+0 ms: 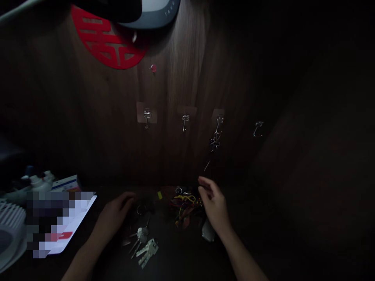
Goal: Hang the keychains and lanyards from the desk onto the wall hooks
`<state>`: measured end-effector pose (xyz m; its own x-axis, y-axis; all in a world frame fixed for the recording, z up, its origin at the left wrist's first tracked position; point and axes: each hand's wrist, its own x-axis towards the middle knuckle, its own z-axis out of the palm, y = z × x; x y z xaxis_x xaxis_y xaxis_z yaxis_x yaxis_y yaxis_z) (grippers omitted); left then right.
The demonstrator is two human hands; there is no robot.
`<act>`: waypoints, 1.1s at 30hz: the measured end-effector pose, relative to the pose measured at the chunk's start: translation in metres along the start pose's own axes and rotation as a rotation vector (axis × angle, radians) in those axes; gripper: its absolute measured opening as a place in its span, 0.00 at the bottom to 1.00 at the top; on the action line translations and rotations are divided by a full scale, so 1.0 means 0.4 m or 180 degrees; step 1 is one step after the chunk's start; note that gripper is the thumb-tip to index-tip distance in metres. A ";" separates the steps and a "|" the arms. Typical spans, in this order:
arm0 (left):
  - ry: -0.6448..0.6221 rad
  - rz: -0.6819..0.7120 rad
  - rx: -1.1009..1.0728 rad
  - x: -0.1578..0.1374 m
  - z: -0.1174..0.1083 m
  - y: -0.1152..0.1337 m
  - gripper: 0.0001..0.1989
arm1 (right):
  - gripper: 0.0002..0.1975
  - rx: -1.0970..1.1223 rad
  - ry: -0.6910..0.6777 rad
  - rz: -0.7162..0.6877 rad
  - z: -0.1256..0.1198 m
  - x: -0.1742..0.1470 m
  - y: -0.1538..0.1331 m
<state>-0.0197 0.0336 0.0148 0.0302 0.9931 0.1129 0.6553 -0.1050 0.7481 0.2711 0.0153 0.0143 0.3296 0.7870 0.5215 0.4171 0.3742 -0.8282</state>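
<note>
My left hand rests on the dark surface, fingers loosely curled, nothing visible in them. Beside its fingertips lies a metal key ring, with silver keys spread below. My right hand is raised over the right side of a tangled pile of cords and key rings. Its thumb and index fingertip look slightly apart, and I make out nothing between them in the dimness. Above it, a bunch of metal rings or keys hangs on the third wall hook. A thin pale strip shows between bunch and fingertips.
Other metal hooks line the dark wood wall, where a red paper cutout and a cap also hang. At the left are a lit, pixelated screen, white bottles and a white slatted object. A grey oval object lies below my right hand.
</note>
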 end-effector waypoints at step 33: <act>-0.0290 0.0196 -0.0361 -0.005 0.067 -0.003 0.10 | 0.11 -0.1143 -0.2242 -0.0860 0.106 -0.156 0.003</act>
<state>-0.0004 0.0330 -0.0036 0.1395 0.9846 0.1050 0.5608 -0.1659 0.8111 0.2151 -0.0127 -0.0281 -0.3774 0.8599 0.3438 0.6897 0.5087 -0.5153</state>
